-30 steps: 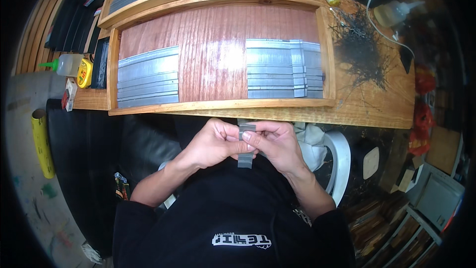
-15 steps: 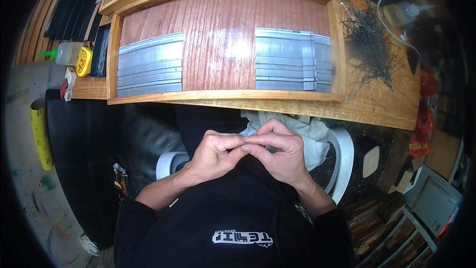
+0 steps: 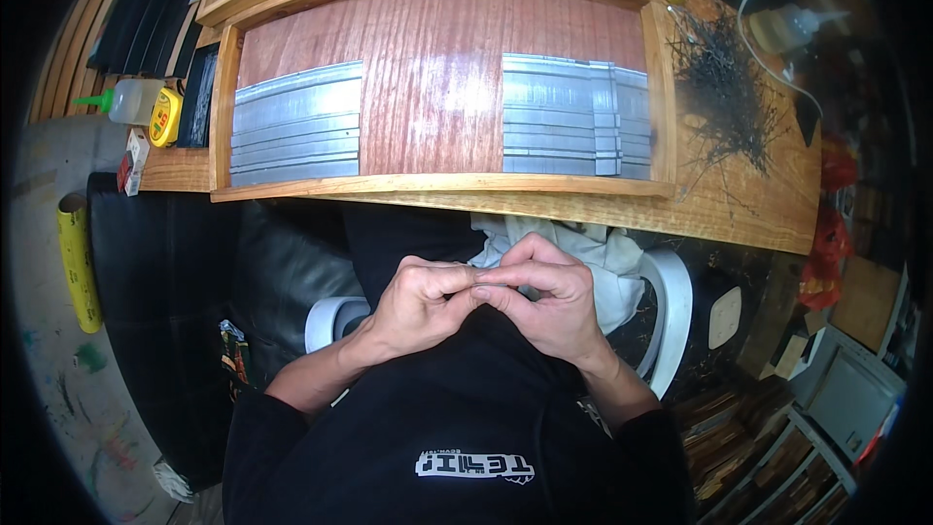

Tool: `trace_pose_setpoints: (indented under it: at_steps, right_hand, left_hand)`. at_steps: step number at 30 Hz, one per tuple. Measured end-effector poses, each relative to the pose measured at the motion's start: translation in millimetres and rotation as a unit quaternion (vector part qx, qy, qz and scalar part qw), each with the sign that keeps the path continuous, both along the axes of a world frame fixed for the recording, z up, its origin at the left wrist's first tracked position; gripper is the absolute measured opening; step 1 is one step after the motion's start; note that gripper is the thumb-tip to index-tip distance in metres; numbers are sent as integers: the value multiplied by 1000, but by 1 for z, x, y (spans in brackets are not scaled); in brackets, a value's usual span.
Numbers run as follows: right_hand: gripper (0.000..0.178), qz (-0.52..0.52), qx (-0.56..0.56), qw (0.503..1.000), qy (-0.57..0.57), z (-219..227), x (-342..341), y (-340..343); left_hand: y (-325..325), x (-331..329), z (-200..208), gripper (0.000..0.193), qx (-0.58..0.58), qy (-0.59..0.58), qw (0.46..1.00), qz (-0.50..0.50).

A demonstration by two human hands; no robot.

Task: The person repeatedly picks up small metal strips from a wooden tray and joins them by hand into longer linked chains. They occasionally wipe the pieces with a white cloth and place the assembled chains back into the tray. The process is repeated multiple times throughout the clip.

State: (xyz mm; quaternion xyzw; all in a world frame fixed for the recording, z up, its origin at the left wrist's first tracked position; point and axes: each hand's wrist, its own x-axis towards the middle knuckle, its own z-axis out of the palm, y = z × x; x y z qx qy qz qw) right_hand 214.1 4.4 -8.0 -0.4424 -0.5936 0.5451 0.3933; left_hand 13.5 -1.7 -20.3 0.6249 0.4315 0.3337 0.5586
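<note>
My left hand and my right hand meet over my lap, just below the table edge. Their fingertips are pinched together on a small grey strip, which the fingers hide almost fully. Ahead on the table lies a wooden tray with a red-brown floor. It holds one stack of grey metal strips at its left and another at its right. Both hands are apart from the tray.
A pile of thin dark wires lies on the table to the right. A yellow tape measure and a green-capped bottle sit at the left. A white cloth and a white bucket are beside my right hand. A yellow roll lies on the floor.
My hands have dropped lower toward my lap and closed tighter together. The grey strip that hung between the fingers is now almost fully covered.
</note>
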Motion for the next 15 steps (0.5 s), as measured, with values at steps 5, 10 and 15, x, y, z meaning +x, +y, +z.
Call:
trace_pose_setpoints:
  at_steps: [5,10,15]
  right_hand:
    - [16,-7,4,1000,-1,0,0,0]
    - [16,-17,4,1000,7,-1,-1,0]
    - [15,-21,7,1000,7,0,-1,1]
  left_hand:
    - [0,-2,1,17,-10,-5,1000,4]
    - [0,-2,1,17,-14,-10,1000,6]
    - [-1,-1,-1,18,-15,-28,999,12]
